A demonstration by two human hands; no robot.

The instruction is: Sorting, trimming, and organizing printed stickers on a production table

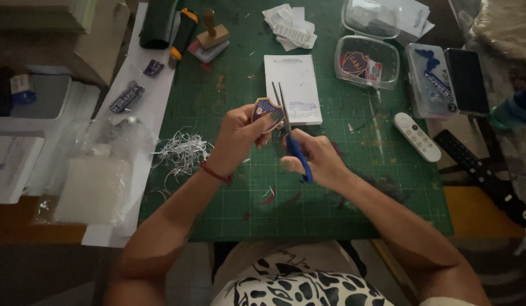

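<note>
Blue-handled scissors point(289, 133) trimming a shield-shaped sticker point(267, 110)
Left hand point(235, 139) pinches the sticker; right hand point(315, 158) grips the scissors, above the green cutting mat's point(331, 192) middle.

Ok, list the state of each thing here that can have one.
Blue-handled scissors: blades slightly open, held in right hand.
Shield-shaped blue sticker: pinched in left hand.
Clear plastic tub: upright, stickers inside.
White paper shreds: piled loose on green cutting mat.

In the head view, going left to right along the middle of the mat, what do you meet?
Pile of paper shreds → left hand → shield-shaped sticker → scissors → right hand → white remote → black remote.
</note>
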